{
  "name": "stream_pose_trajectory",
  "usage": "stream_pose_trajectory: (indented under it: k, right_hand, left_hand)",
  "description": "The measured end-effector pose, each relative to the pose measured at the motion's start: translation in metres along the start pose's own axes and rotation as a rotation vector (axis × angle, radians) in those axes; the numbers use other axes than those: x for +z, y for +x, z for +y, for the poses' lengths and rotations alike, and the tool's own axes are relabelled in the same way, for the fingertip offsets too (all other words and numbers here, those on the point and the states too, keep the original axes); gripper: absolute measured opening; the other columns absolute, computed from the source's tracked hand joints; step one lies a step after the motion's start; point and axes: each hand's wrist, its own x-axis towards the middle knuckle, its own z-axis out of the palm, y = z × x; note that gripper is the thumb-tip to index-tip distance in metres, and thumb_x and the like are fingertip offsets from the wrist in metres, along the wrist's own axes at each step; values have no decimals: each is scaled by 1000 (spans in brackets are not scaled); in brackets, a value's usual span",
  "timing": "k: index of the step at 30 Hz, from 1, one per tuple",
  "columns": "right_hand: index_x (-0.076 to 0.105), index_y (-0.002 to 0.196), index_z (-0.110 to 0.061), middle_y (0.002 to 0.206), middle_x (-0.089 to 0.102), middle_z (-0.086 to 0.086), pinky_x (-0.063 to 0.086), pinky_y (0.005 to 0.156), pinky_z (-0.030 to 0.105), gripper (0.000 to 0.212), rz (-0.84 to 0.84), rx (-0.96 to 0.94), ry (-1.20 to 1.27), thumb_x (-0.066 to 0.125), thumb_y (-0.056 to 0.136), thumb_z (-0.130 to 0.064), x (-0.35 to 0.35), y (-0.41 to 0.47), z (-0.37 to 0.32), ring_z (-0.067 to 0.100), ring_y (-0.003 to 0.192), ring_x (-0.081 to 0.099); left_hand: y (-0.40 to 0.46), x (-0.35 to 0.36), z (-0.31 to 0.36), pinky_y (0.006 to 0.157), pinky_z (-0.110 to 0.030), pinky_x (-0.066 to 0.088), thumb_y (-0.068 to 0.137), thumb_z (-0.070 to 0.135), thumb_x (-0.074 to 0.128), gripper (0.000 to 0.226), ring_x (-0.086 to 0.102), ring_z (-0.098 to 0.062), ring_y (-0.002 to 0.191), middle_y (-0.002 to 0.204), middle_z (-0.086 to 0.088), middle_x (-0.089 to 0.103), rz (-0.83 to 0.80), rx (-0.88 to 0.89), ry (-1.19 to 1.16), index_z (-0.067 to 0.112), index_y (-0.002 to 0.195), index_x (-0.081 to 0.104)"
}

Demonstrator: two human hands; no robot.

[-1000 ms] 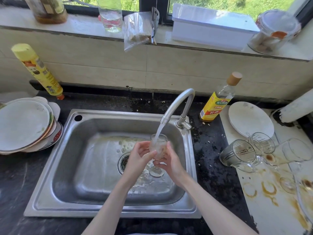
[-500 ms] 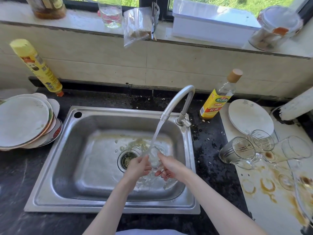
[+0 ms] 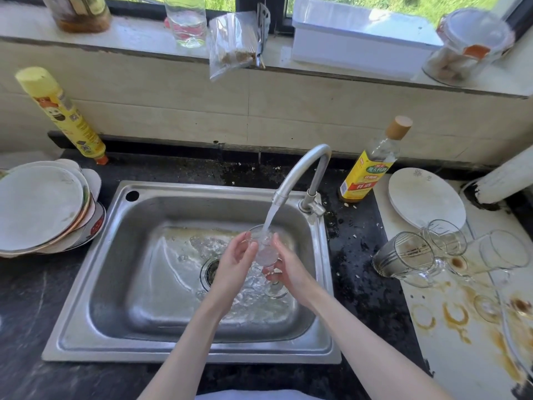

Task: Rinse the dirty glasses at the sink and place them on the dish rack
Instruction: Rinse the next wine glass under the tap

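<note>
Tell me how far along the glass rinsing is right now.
Done: nothing visibly finished; no dish rack is in view. In hand: both hands, left hand and right hand, hold a stemmed glass under the running faucet over the sink. Left: stained glasses lie on their sides on the right counter, unrinsed.

Stacked plates (image 3: pixel 40 207) left, yellow spray can (image 3: pixel 62 115), oil bottle (image 3: pixel 370 166) right.

1. Sink (image 3: pixel 95 287): silver-grey steel, yellowish film on its floor.
2. Countertop (image 3: pixel 357 255): black, flecked white.
3. Far-left spray can (image 3: pixel 62 115): yellow with a cartoon print.
4. Right bottle (image 3: pixel 370 166): yellow label with red band, tan cap.
5. Right board (image 3: pixel 455 350): white with brown ring stains.
6. Left plates (image 3: pixel 37 206): off-white.
</note>
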Motion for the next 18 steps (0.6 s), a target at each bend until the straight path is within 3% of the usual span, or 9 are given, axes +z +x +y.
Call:
stream_pose_trajectory:
  k: [3, 6, 8, 12, 14, 16, 18]
  right_hand:
    - [49, 133, -27, 99, 63, -7, 35, 59, 16, 66, 66, -39, -50, 39, 84, -71, 2, 4, 6, -3, 66, 47]
    - [47, 134, -26, 61, 54, -12, 29, 47, 17, 67, 62, -22, -77, 27, 87, -70, 2, 6, 7, 3, 47, 37]
    - [52, 131, -21, 52, 53, -8, 23, 38, 17, 71, 22, 6, -88, 12, 92, -65, 2, 3, 4, 3, 35, 33]
    - [51, 124, -30, 44, 55, -11, 23, 35, 15, 63, 3, 31, -109, 5, 93, -61, 8, -1, 0, -1, 33, 37]
    - [48, 124, -27, 61, 59, -15, 30, 44, 14, 55, -27, -3, -166, 13, 95, -59, 12, -5, -2, -3, 45, 41]
    - [40, 134, -30, 103, 55, -14, 41, 66, 18, 55, -25, -69, -239, 17, 94, -59, 18, -6, 0, -4, 70, 49]
    - [32, 141, -32, 130, 49, -5, 47, 89, 31, 63, 39, -86, -339, 11, 90, -63, 23, -7, 4, 11, 102, 59]
  left_hand:
    - [0, -2, 4, 100, -29, 41, 80, 48, 53, 56, 50, -8, 117, 134, 4, 51, -11, 4, -12, 28, 131, 43]
    - [-2, 0, 10, 104, -44, 39, 79, 49, 55, 61, 46, -26, 125, 138, -13, 46, -45, 0, 42, 29, 135, 40]
    - [-2, 3, 12, 99, -45, 40, 78, 48, 58, 63, 43, -34, 124, 134, -18, 45, -38, 5, 101, 29, 135, 41]
    - [-1, 8, 12, 78, -16, 37, 81, 43, 61, 48, 49, -7, 111, 124, 10, 52, 39, 37, 104, 30, 125, 46]
    - [1, 10, 12, 68, -13, 37, 86, 40, 60, 46, 51, 1, 94, 110, 15, 52, 96, -5, 46, 26, 127, 46]
    - [3, 11, 11, 75, -20, 38, 88, 41, 58, 45, 49, -4, 95, 107, 13, 50, 134, -51, 3, 23, 126, 44]
    - [5, 12, 12, 83, -27, 36, 87, 45, 56, 45, 47, -9, 102, 106, 12, 51, 129, -70, 7, 21, 123, 43]
